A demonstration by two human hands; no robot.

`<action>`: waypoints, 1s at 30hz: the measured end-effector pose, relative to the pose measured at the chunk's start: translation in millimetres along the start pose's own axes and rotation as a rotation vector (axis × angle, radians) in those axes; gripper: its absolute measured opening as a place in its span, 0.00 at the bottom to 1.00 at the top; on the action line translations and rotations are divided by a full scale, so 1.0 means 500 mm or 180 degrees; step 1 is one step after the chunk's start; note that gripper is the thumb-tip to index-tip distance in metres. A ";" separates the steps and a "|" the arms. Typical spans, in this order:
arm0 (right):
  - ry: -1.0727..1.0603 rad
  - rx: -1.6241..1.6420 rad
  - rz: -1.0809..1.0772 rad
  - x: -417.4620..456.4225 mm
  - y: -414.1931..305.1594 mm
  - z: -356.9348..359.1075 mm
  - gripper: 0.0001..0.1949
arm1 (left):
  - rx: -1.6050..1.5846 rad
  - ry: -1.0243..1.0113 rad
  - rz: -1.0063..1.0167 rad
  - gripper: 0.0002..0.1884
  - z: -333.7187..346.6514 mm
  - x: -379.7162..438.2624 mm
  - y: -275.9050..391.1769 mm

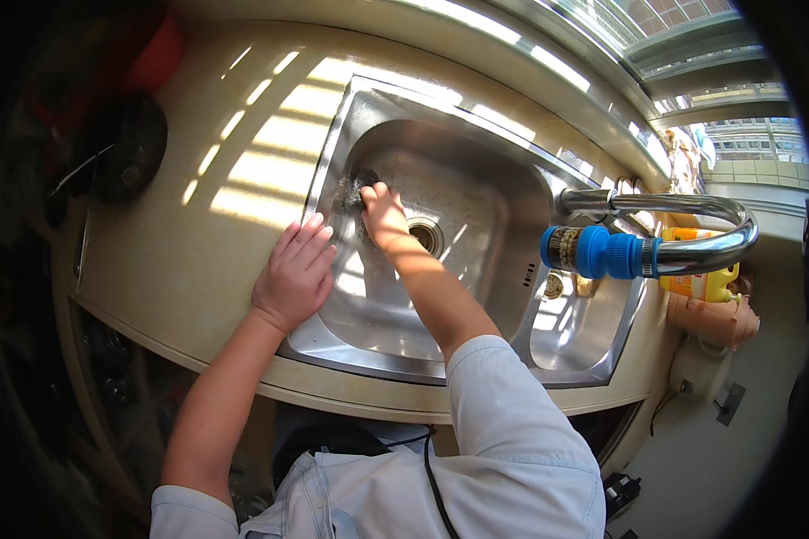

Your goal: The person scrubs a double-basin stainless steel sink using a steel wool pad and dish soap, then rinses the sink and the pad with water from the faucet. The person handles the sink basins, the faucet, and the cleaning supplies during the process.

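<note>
My right hand (384, 214) reaches into the large basin of a stainless steel sink (404, 337). Its fingers grip a dark scouring pad (360, 186), which presses against the basin's left wall; part of the pad is hidden by the fingers. Just beside the hand is the round drain (425, 236). My left hand (295, 275) lies flat, palm down, across the sink's left rim and the countertop edge next to it. Nothing is in it, and its fingers are stretched out.
A chrome faucet (687, 202) with a blue filter (590, 251) hangs over the sink's right side, above a smaller basin (570, 337). A yellow bottle (714, 286) and a pinkish pitcher (708, 320) stand at right. A dark wok (131, 148) sits on the left countertop (175, 269).
</note>
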State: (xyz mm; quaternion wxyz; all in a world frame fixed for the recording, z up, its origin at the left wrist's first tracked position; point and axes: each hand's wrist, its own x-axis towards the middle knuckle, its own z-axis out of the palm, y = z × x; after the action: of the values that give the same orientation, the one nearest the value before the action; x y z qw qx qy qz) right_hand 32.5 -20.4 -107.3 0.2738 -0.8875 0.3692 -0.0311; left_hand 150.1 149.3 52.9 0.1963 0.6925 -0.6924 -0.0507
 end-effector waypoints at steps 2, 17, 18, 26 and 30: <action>0.0141 -0.0164 0.0040 0.059 0.071 -0.073 0.16 | -0.0068 0.0024 -0.0045 0.13 0.002 -0.003 -0.003; -0.3315 -0.1942 0.0913 -0.343 0.136 -0.149 0.13 | -0.0158 0.0140 -0.0056 0.12 0.004 -0.011 -0.009; -0.3414 -0.2069 0.0848 -0.338 0.150 -0.167 0.13 | -0.0176 0.0143 -0.0053 0.12 0.001 -0.009 -0.008; -0.1458 -0.3978 0.0078 -0.090 0.230 -0.383 0.09 | -0.0158 0.0171 -0.0001 0.12 0.007 -0.009 -0.012; -0.2492 -0.3330 0.0210 -0.285 0.200 -0.272 0.10 | -0.0165 0.0200 -0.0087 0.11 0.005 -0.011 -0.018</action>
State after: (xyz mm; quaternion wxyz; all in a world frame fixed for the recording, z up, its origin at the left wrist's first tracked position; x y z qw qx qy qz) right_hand -169.8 -45.3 -22.0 -0.0791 -0.8376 0.2356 0.4865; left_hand 157.6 154.0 46.5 0.2352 0.6978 -0.6748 -0.0495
